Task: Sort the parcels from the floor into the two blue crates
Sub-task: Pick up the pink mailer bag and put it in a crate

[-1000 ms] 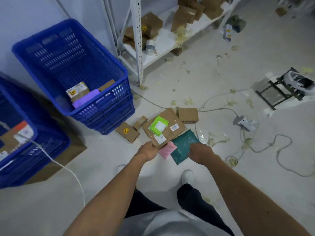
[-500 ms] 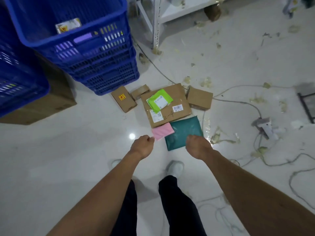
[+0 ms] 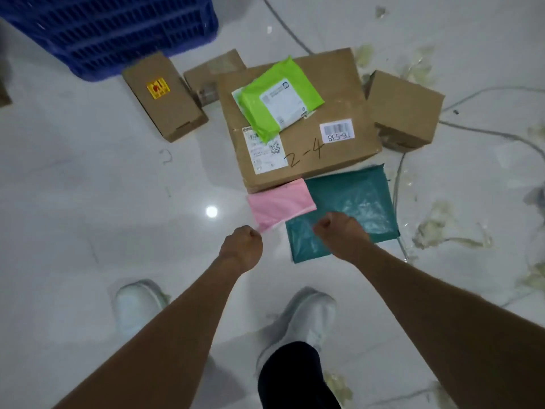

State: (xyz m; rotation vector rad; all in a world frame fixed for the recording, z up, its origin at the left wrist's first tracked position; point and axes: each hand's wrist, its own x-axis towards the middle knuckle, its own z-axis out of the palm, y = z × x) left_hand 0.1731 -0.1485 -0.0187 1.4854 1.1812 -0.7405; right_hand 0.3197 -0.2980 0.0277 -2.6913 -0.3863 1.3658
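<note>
Floor (image 3: 88, 187): pale, glossy tile, littered with cables and torn scraps at the right; one ceiling light was reflected near centre.

Crate (image 3: 112, 31): blue, slotted wall, upper left, standing on the floor; only the lower part was in view.

Narrow box (image 3: 165, 97): brown, yellow sticker on top, lying just below the crate.

Small box (image 3: 212, 75): brown, partly hidden between the narrow box and the big box.

Big box (image 3: 318, 113): flat, brown, centre; barcode label, a white shipping label and handwritten "2-4" on top.

Green mailer (image 3: 280, 95): lime plastic with a white label, lying on the big box.

Pink mailer (image 3: 280, 203): on the floor against the big box's near edge, overlapping the teal mailer's left corner.

Left hand (image 3: 241, 249): arm extended forward and down, back of hand up, fingers curled together into a loose fist just beside the pink mailer's near corner; whether it touched the corner could not be told.

Teal mailer (image 3: 354, 199): flat on the floor, below the big box.

Right hand (image 3: 342, 234): arm extended from the lower right, fingers curled together, over the teal mailer's near half; a grip on it could not be confirmed.

Square box (image 3: 404, 110): brown, right of the big box, touching it.

Shoes (image 3: 306, 314): white, both planted near the lower edge.
</note>
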